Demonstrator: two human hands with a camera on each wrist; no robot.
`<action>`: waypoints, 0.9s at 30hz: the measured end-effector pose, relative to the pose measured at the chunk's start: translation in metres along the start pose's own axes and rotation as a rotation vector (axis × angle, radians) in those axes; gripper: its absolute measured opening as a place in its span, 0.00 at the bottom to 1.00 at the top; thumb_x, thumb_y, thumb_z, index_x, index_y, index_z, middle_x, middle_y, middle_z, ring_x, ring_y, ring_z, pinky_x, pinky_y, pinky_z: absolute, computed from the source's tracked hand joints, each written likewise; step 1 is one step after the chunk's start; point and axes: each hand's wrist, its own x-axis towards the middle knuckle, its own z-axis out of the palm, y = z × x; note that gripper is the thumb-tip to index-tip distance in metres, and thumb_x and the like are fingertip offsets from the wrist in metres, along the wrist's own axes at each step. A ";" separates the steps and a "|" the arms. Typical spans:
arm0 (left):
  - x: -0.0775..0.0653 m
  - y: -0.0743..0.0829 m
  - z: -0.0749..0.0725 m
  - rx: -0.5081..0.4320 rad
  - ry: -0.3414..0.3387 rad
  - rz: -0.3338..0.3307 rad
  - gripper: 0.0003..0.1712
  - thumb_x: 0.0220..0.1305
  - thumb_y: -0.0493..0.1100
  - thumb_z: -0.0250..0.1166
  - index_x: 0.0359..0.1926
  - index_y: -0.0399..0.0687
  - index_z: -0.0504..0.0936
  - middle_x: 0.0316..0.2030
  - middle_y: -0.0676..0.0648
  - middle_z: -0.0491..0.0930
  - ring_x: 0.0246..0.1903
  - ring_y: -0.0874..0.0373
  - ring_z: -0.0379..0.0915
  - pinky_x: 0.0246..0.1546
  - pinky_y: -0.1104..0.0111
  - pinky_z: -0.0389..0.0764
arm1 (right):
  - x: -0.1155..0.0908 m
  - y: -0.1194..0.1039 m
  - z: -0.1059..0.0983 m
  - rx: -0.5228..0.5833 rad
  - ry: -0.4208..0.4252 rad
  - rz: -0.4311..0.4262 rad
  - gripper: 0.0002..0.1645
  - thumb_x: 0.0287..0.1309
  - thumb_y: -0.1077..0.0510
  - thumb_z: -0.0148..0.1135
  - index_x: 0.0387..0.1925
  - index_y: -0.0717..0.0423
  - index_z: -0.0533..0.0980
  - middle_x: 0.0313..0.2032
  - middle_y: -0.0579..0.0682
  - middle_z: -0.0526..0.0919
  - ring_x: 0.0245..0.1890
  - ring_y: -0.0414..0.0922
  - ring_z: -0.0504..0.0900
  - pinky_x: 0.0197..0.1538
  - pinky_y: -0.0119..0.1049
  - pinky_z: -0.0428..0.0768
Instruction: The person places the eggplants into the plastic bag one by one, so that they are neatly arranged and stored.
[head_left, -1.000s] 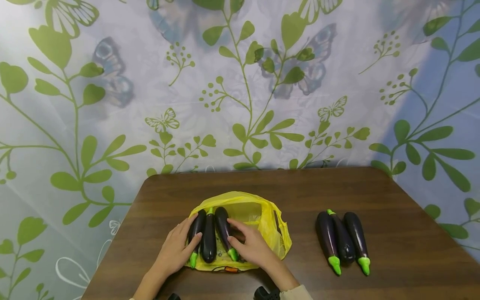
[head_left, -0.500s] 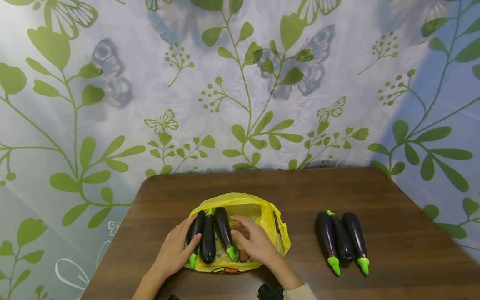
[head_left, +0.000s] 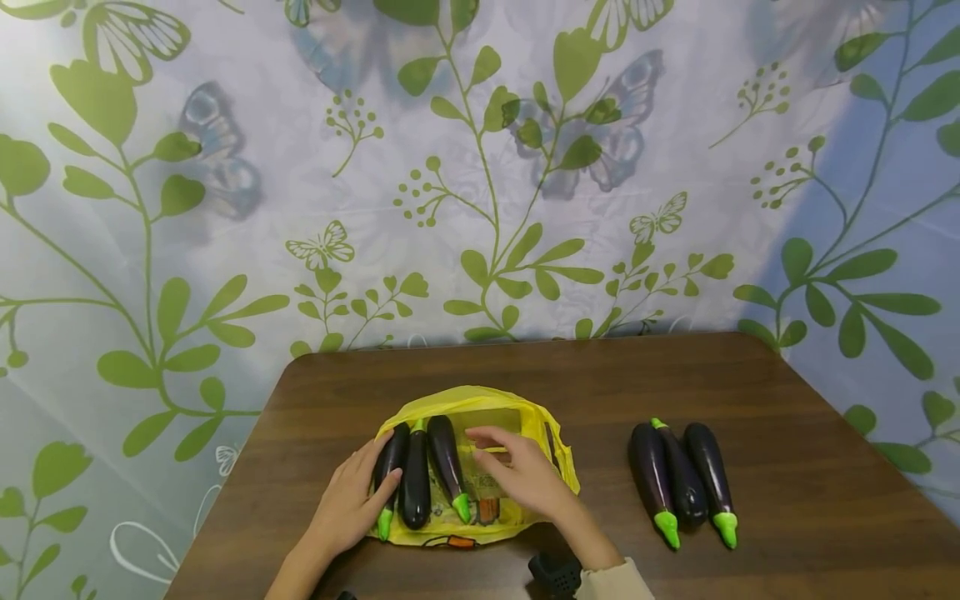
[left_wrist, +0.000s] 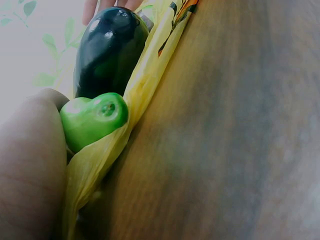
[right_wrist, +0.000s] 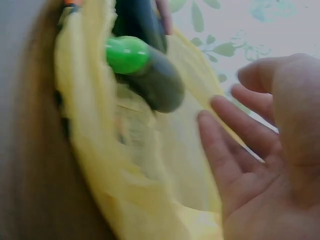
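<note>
Three dark purple eggplants lie side by side in a yellow plastic bag [head_left: 536,429]. My left hand [head_left: 347,504] holds the leftmost eggplant [head_left: 393,458], fingers along its left side and thumb over its right. The left wrist view shows its green cap [left_wrist: 92,120] beside the rounded end of the middle eggplant [left_wrist: 110,50]. The third eggplant [head_left: 444,454] has its green cap toward me. Just right of it, my right hand [head_left: 528,475] hovers over the bag's inside, apart from the eggplant. In the right wrist view, the right hand [right_wrist: 270,165] has loose, spread fingers and holds nothing.
Three more eggplants [head_left: 678,479] lie together on the brown wooden table [head_left: 600,375], right of the bag. A curtain [head_left: 450,208] printed with leaves and butterflies hangs behind the table. Part of a black device [head_left: 555,575] shows below my right wrist.
My right hand has let go of the third eggplant and drawn away to the right. That eggplant now lies free in the bag. My left hand has stayed in place.
</note>
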 end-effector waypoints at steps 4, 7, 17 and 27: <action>-0.001 -0.001 0.001 -0.007 0.005 0.003 0.37 0.78 0.62 0.54 0.81 0.57 0.59 0.75 0.39 0.66 0.73 0.38 0.63 0.71 0.36 0.60 | -0.001 -0.005 -0.011 -0.019 -0.027 -0.002 0.22 0.78 0.50 0.55 0.66 0.51 0.77 0.61 0.55 0.83 0.59 0.49 0.83 0.59 0.46 0.83; 0.000 -0.001 0.001 -0.006 0.007 0.007 0.37 0.78 0.62 0.54 0.81 0.56 0.59 0.75 0.39 0.66 0.73 0.38 0.63 0.71 0.36 0.60 | -0.002 -0.008 -0.017 -0.033 -0.023 -0.016 0.20 0.78 0.52 0.56 0.65 0.51 0.77 0.59 0.55 0.84 0.56 0.48 0.85 0.58 0.47 0.83; -0.002 0.001 0.001 0.007 0.017 0.023 0.37 0.78 0.60 0.56 0.80 0.55 0.61 0.74 0.39 0.68 0.72 0.38 0.65 0.70 0.36 0.61 | -0.004 -0.014 -0.027 -0.057 -0.022 -0.011 0.18 0.77 0.55 0.57 0.63 0.50 0.79 0.58 0.54 0.85 0.53 0.48 0.86 0.55 0.39 0.84; -0.002 0.001 0.002 0.012 0.039 0.036 0.37 0.78 0.59 0.56 0.80 0.55 0.61 0.73 0.39 0.69 0.71 0.38 0.66 0.70 0.36 0.63 | -0.006 -0.015 -0.039 -0.063 -0.040 -0.001 0.20 0.77 0.48 0.56 0.63 0.48 0.79 0.58 0.54 0.85 0.53 0.47 0.86 0.55 0.38 0.84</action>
